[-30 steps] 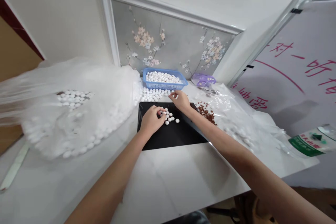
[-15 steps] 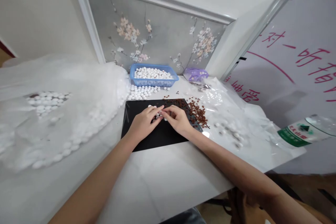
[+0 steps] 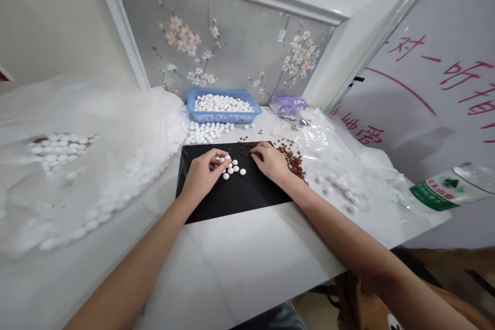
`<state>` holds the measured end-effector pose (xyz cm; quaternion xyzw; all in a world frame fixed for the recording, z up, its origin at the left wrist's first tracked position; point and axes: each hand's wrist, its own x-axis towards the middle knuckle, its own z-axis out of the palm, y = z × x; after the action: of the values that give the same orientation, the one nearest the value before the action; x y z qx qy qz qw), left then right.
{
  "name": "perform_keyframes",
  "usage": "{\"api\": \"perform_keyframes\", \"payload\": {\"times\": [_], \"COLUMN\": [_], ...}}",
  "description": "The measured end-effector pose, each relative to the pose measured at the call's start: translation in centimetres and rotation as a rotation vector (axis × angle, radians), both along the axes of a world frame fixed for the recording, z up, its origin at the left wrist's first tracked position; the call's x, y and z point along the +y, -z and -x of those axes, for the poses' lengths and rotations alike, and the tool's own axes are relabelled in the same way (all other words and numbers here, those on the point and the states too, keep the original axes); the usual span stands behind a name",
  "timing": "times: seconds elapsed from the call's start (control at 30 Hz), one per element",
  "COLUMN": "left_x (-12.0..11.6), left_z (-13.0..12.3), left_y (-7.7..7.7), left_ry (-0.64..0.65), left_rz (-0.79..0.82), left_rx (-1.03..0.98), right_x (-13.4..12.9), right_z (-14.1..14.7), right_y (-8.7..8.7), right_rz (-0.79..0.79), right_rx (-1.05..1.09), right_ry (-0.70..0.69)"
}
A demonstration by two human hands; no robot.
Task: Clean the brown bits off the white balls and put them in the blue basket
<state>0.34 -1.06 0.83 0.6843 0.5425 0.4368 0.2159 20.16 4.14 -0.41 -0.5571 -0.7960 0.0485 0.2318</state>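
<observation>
My left hand [image 3: 204, 171] is closed in a pinch over the black mat [image 3: 235, 197], with a small white ball [image 3: 228, 158] at its fingertips. Several loose white balls [image 3: 235, 168] lie on the mat just beside that thumb. My right hand [image 3: 271, 161] reaches to the mat's far right part, thumb and forefinger together among small brown star-shaped pieces [image 3: 246, 149]. Whatever sits in that pinch is too small to make out. A larger pile of brown pieces [image 3: 294, 160] spreads past the mat's right edge, partly behind my right hand.
Behind the mat stands a blue basket [image 3: 224, 117] full of white balls, with more balls [image 3: 207, 133] in front. A big translucent bag [image 3: 127, 139] of balls fills the left. Clear plastic bags [image 3: 328, 139], a purple packet [image 3: 288, 104] and a bottle [image 3: 450, 188] are at right.
My hands were together over the white balls. Now my right hand has moved away, right and back, to the brown pieces, and the balls on the mat show.
</observation>
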Motion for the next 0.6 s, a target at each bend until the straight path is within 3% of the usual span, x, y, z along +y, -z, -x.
{"api": "perform_keyframes", "payload": {"times": [0.27,0.5,0.6], "left_x": [0.02,-0.01,0.06], "left_z": [0.03,0.02,0.02], "left_y": [0.1,0.07,0.1], "left_ry": [0.015,0.02,0.029], "left_rz": [0.021,0.038,0.057], "left_rx": [-0.045,-0.055,-0.088], "right_x": [0.32,0.13,-0.19], "right_z": [-0.07,-0.11,-0.01], "right_y": [0.2,-0.06,-0.23], "right_rz": [-0.014,-0.116,-0.136], "right_rx": [0.018,0.141,0.252], "right_ry": [0.119,0.112,0.038]}}
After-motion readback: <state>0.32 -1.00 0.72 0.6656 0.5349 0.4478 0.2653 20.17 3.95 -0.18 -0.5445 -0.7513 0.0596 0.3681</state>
